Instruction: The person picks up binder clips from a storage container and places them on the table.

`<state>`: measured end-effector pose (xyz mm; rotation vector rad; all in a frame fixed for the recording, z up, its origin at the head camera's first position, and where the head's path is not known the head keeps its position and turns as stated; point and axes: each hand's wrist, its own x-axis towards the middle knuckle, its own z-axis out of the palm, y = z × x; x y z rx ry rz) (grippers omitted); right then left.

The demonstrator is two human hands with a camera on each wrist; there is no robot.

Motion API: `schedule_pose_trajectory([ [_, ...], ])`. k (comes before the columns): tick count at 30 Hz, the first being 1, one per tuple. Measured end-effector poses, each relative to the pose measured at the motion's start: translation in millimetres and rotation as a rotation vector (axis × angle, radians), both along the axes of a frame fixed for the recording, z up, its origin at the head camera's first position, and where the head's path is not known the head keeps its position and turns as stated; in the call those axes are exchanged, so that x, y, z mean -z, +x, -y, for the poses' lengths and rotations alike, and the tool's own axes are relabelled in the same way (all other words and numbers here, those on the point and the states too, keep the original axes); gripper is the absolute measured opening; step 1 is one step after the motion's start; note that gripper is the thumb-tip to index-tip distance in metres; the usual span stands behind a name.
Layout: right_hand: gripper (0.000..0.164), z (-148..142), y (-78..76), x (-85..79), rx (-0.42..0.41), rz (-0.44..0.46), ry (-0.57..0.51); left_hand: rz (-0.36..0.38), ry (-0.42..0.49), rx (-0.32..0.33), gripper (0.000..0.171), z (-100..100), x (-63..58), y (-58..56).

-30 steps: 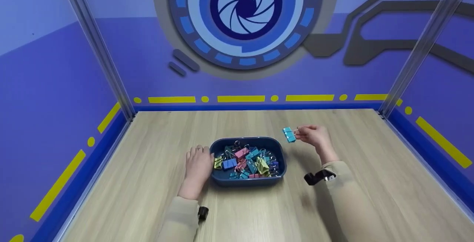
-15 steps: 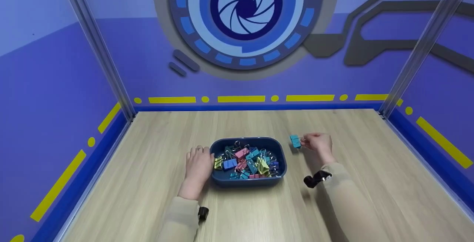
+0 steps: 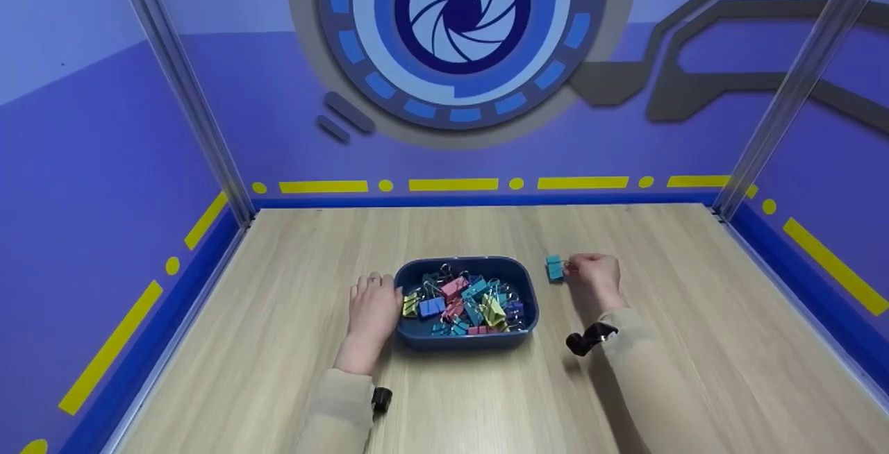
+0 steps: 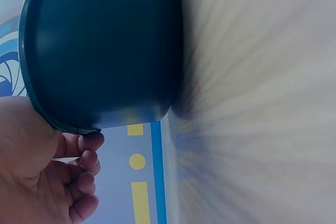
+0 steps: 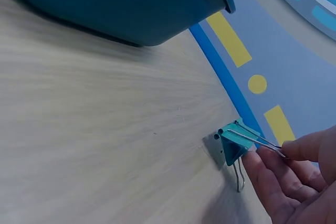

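Note:
A teal binder clip (image 3: 554, 268) is just right of the dark blue plastic box (image 3: 464, 343), low at the tabletop. My right hand (image 3: 597, 276) pinches one of its wire handles between thumb and forefinger. In the right wrist view the clip's teal body (image 5: 242, 143) leans close against the wood, its other wire handle pointing down and away from the fingers. My left hand (image 3: 372, 307) grips the box's left rim; in the left wrist view its fingers curl at the rim while the thumb tip is hidden. Inside the box lie several binder clips, including a pink one (image 3: 454, 288) and a yellow one (image 3: 493, 311).
The wooden tabletop (image 3: 458, 398) carries the box near its middle. Blue-purple printed panels (image 3: 458, 155) close off the back and both sides, with metal corner posts (image 3: 187, 79) between them. A black camera mount (image 3: 590, 339) sits on the right wrist.
My right hand has brought the teal binder clip a little to the right and down to the tabletop, settling there over the last half second. The left hand and box have stayed put.

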<state>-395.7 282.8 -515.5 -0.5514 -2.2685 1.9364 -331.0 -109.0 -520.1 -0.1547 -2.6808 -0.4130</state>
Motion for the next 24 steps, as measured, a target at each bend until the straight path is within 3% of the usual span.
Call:
schedule_pose_trajectory([
  [3,0.035,0.9,2.6,2.2,-0.006,-0.006,-0.053,0.007,0.005,0.0,0.027,-0.1,0.0,0.4],
  [9,0.025,4.5,4.6,6.6,0.052,-0.049,-0.432,-0.007,0.01,0.003,0.026,0.0,1.0,0.1],
  [11,0.024,4.6,4.1,5.6,0.061,-0.043,-0.489,-0.02,0.007,0.002,0.026,0.3,1.6,-0.1],
  [13,0.028,4.3,3.9,3.2,0.065,-0.028,-0.432,-0.037,0.0,0.002,0.026,0.5,2.1,-0.2],
  [19,0.043,4.1,8.3,-9.8,0.039,0.005,-0.112,-0.028,0.0,0.002,0.026,0.3,1.3,-0.3],
  [24,0.045,6.9,10.7,-22.6,0.025,-0.05,-0.007,-0.015,-0.006,-0.003,0.027,-0.1,0.6,0.1],
])
